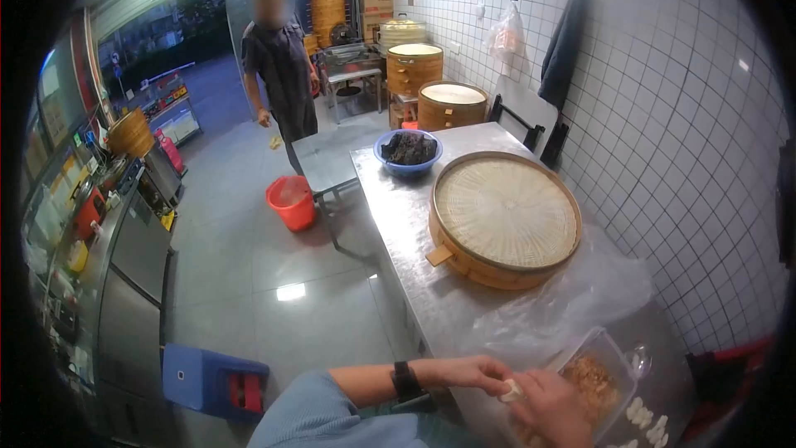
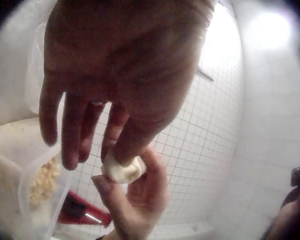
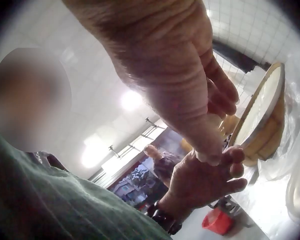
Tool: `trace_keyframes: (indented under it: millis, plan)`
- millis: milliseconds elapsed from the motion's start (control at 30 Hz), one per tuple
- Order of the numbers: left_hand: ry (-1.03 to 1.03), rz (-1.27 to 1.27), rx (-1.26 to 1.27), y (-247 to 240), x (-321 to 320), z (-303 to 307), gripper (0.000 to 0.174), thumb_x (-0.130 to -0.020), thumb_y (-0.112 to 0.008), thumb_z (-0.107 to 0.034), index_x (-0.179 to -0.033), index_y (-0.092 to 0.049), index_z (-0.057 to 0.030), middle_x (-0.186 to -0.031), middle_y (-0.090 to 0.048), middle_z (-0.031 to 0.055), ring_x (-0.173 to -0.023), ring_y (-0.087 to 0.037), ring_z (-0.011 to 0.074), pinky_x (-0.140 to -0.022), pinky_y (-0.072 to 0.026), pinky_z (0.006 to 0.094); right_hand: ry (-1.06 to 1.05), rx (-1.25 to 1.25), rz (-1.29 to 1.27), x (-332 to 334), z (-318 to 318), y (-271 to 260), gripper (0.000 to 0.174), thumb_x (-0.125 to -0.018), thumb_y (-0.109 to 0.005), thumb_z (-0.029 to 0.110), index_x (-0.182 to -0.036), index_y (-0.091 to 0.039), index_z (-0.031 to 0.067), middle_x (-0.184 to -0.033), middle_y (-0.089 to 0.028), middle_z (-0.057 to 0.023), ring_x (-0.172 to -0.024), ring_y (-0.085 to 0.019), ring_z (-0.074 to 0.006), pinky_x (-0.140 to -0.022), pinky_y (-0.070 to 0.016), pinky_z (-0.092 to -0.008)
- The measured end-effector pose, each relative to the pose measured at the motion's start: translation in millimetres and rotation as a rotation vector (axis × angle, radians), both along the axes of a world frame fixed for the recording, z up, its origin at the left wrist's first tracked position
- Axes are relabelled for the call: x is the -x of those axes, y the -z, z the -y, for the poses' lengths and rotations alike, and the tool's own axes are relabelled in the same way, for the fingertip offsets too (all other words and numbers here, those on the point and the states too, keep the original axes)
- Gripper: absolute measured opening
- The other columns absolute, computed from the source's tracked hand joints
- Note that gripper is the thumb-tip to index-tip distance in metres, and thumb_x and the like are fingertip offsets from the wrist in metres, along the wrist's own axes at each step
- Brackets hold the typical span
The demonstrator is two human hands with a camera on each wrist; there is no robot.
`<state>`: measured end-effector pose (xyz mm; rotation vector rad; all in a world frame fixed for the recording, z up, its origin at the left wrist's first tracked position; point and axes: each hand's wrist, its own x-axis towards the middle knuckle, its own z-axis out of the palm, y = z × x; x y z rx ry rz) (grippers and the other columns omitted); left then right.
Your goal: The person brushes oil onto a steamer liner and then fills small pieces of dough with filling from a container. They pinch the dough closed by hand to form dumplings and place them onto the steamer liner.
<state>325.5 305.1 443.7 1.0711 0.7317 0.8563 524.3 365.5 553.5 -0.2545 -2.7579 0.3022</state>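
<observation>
A small lump of white dough (image 1: 512,392) is pinched between both hands over the near end of the steel table. My left hand (image 1: 474,373), with a dark watch on its wrist, holds the dough by thumb and forefinger; its other fingers hang loose in the left wrist view. From the other side my right hand (image 1: 557,408) grips the same dough (image 2: 125,171) with thumb and fingers. Under and beside the right hand sits a clear plastic tub (image 1: 620,388) of crumbly tan filling (image 1: 590,375). Several small white dough pieces (image 1: 643,416) lie to the tub's right.
A large round bamboo steamer (image 1: 506,207) stands on the table (image 1: 390,232), crumpled plastic sheeting (image 1: 572,294) beside it. Behind it is a blue bowl (image 1: 381,151) of something dark. A person (image 1: 282,66) stands beyond, near a red bucket (image 1: 292,207). A tiled wall borders the right.
</observation>
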Motion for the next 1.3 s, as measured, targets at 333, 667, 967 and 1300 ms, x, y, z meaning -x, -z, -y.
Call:
trace_keyframes:
  millis: [333,667,967,1300]
  plan:
    - [-0.041,0.029,-0.120,9.9,-6.4,8.5,0.043,-0.092,-0.060,-0.023,-0.127,-0.047,-0.0016,-0.112,-0.057,0.0041,-0.105,-0.051,0.0110,-0.090,-0.0421,0.0276,0.011,0.001,0.018,-3.9,5.7,3.7,0.034,-0.077,-0.066,0.012,-0.108,-0.058,0.0014,-0.092,-0.059,-0.0143,-0.083,-0.059,-0.0306,-0.072,-0.0488,-0.0382]
    - [0.014,-0.025,-0.110,7.6,-7.1,16.3,0.038,-0.092,-0.060,-0.021,-0.123,-0.051,-0.0016,-0.110,-0.058,0.0013,-0.103,-0.050,0.0088,-0.090,-0.0411,0.0259,-0.006,0.060,0.030,-4.8,16.7,1.0,0.033,-0.079,-0.065,0.013,-0.109,-0.058,0.0014,-0.094,-0.059,-0.0145,-0.085,-0.059,-0.0314,-0.074,-0.0485,-0.0391]
    - [-0.015,-0.072,-0.073,19.7,-7.3,13.2,0.032,-0.093,-0.059,-0.024,-0.115,-0.055,-0.0018,-0.104,-0.058,0.0007,-0.100,-0.051,0.0082,-0.088,-0.0421,0.0252,0.025,0.077,0.042,-9.7,17.0,2.3,0.027,-0.081,-0.063,0.010,-0.106,-0.058,0.0010,-0.093,-0.058,-0.0152,-0.085,-0.058,-0.0325,-0.073,-0.0480,-0.0390]
    - [0.010,-0.202,-0.039,28.1,5.6,22.9,0.029,-0.093,-0.058,-0.025,-0.112,-0.055,-0.0030,-0.103,-0.058,0.0019,-0.097,-0.053,0.0092,-0.087,-0.0436,0.0274,0.200,0.044,0.061,-26.3,24.8,-2.9,0.042,-0.068,-0.071,0.014,-0.108,-0.060,0.0090,-0.097,-0.061,-0.0111,-0.089,-0.059,-0.0299,-0.075,-0.0493,-0.0385]
